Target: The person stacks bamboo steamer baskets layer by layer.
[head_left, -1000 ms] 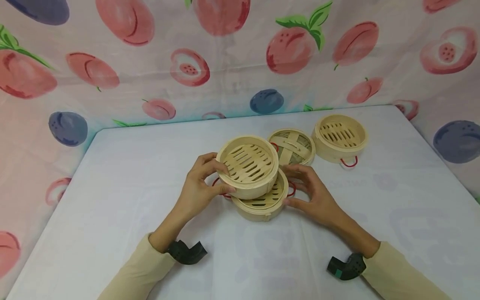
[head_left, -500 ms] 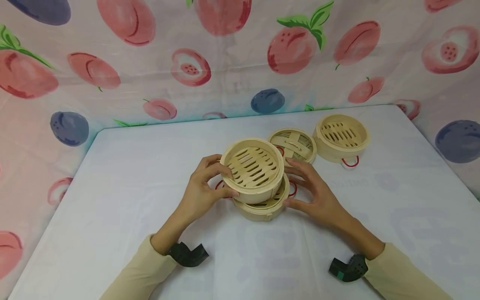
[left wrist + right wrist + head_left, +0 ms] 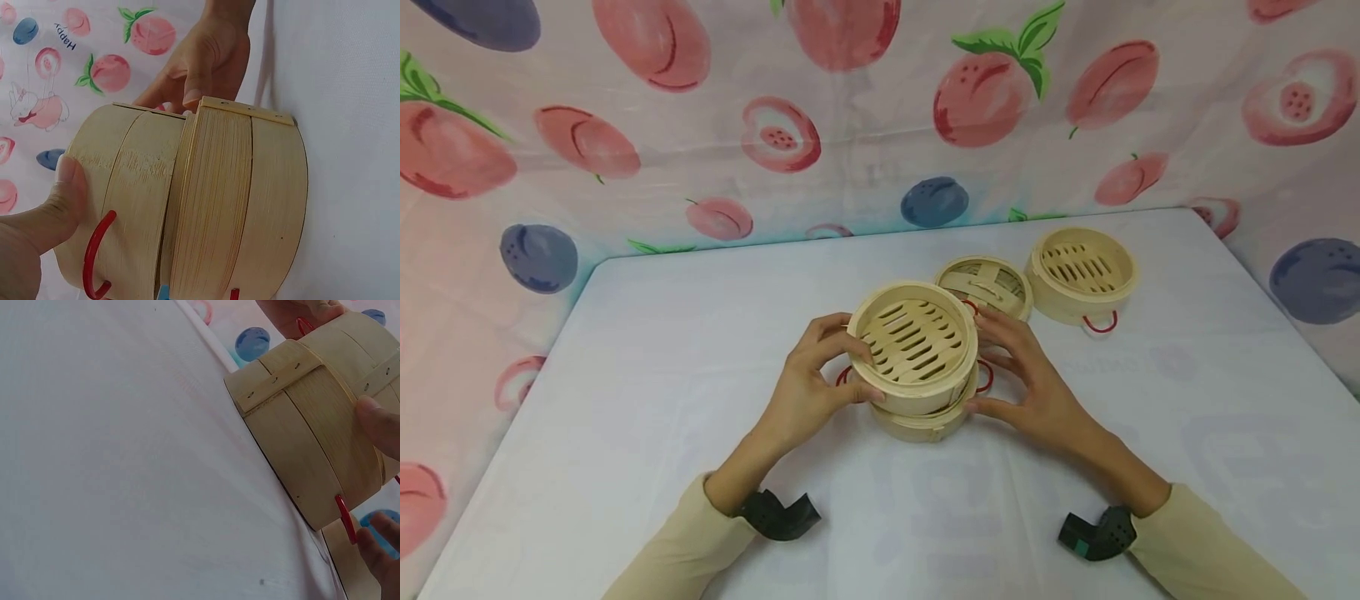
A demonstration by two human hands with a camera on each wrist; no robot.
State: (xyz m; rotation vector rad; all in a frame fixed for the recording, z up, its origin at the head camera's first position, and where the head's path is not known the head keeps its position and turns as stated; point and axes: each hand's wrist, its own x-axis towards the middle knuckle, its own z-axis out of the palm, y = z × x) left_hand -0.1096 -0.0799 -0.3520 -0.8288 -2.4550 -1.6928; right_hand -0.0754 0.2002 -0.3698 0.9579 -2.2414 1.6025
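Watching the centre of the frame, I see the left hand [image 3: 812,375] gripping a pale, round bamboo steamer basket with a slotted floor [image 3: 912,337], thumb on its wall and a finger over its rim. It sits above a matching pale bamboo basket [image 3: 921,429], offset slightly toward the top of the frame; I can't tell whether it has seated. The right hand [image 3: 1033,387] has its fingers spread wide near the lower one's red looped handle [image 3: 345,519], its thumb touching near the seam.

I judge that an off-centre rim could catch and tip the upper basket, or that pressing unevenly could skid the lower one; a thumb in the seam might get pinched.

The upper basket's open side faces up. Being round, it has no long axis across; its slots run lower left to upper right.
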